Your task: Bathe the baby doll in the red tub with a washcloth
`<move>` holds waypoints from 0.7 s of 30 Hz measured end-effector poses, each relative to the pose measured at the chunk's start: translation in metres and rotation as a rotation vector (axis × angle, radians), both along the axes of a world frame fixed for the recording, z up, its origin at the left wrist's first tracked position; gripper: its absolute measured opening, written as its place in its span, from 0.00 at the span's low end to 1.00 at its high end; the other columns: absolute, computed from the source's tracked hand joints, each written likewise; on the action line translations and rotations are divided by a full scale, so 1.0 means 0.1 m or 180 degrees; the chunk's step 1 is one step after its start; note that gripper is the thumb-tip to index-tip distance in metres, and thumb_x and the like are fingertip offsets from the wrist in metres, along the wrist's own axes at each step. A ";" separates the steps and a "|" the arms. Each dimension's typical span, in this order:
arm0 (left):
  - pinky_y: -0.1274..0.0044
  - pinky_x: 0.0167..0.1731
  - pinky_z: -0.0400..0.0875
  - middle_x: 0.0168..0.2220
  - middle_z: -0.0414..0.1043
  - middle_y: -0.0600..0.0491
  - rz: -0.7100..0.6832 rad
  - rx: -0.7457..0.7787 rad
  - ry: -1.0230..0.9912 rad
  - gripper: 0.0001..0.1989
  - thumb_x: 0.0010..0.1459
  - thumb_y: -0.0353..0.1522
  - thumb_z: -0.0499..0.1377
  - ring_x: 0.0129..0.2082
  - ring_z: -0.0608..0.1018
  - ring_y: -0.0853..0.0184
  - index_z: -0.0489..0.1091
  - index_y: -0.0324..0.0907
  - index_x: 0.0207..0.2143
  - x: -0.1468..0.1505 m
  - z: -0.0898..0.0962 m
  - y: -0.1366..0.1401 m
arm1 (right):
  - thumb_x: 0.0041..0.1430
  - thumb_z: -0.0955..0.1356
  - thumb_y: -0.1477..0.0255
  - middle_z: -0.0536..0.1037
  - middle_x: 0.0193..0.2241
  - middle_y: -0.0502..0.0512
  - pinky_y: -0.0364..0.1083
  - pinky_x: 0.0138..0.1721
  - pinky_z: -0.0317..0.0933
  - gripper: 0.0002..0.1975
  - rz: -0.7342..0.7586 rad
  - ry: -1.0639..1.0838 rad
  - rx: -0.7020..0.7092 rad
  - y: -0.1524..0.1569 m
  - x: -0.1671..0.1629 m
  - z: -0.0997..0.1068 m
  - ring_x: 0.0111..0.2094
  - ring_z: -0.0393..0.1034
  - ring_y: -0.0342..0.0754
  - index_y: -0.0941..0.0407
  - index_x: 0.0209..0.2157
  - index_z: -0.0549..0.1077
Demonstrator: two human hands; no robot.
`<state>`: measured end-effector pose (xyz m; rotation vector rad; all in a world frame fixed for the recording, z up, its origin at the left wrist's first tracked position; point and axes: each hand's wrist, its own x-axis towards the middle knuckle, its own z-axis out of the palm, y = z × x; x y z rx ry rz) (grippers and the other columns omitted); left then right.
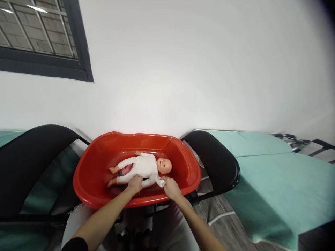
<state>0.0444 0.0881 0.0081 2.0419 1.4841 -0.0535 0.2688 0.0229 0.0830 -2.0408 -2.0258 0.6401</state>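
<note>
A baby doll in white clothes lies on its back in a red baby bathtub, its head to the right and its bare feet to the left. My left hand is closed at the end of the doll's near arm, by the sleeve; the doll's hand there is hidden. Beside the doll's near shoulder, my right hand pinches a bunched piece of white cloth. Whether that cloth belongs to the doll's top I cannot tell.
Black chairs stand on both sides of the tub. At the right is a surface covered with a green sheet. A white wall rises behind, with a barred, dark-framed window at the upper left.
</note>
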 end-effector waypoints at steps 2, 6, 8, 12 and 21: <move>0.59 0.65 0.58 0.68 0.61 0.36 -0.0061 0.0350 0.0159 0.32 0.54 0.30 0.59 0.68 0.63 0.44 0.69 0.37 0.63 0.08 -0.03 0.07 | 0.62 0.60 0.79 0.84 0.42 0.57 0.43 0.36 0.55 0.17 -0.0119 -0.0134 0.0044 -0.05 -0.01 0.00 0.41 0.78 0.52 0.53 0.41 0.79; 0.50 0.70 0.40 0.77 0.36 0.37 -0.0328 0.0641 0.0873 0.58 0.48 0.43 0.70 0.75 0.41 0.38 0.45 0.39 0.76 0.21 -0.31 0.19 | 0.65 0.59 0.76 0.83 0.45 0.59 0.46 0.36 0.56 0.18 -0.0093 -0.0357 -0.0056 -0.09 -0.09 -0.01 0.42 0.78 0.55 0.52 0.46 0.78; 0.45 0.69 0.33 0.77 0.29 0.38 -0.0434 0.0678 0.1283 0.66 0.45 0.47 0.72 0.74 0.36 0.36 0.37 0.39 0.77 0.24 -0.50 0.24 | 0.66 0.59 0.75 0.82 0.44 0.59 0.46 0.36 0.56 0.17 -0.0143 -0.0395 -0.0096 -0.09 -0.09 -0.02 0.41 0.78 0.56 0.52 0.45 0.77; 0.43 0.68 0.34 0.77 0.29 0.41 -0.0463 0.0696 0.1477 0.66 0.44 0.40 0.72 0.75 0.39 0.36 0.36 0.42 0.77 0.23 -0.72 0.35 | 0.66 0.59 0.76 0.82 0.45 0.57 0.47 0.37 0.58 0.17 -0.0264 -0.0270 -0.0047 -0.08 -0.05 -0.04 0.41 0.78 0.56 0.50 0.46 0.77; 0.53 0.64 0.53 0.70 0.60 0.46 -0.0415 0.1536 0.1157 0.42 0.52 0.17 0.50 0.66 0.64 0.50 0.60 0.46 0.70 0.09 -0.80 0.48 | 0.68 0.58 0.76 0.82 0.43 0.57 0.46 0.35 0.58 0.17 -0.0404 -0.0249 -0.0040 -0.04 -0.05 -0.02 0.39 0.79 0.53 0.53 0.46 0.76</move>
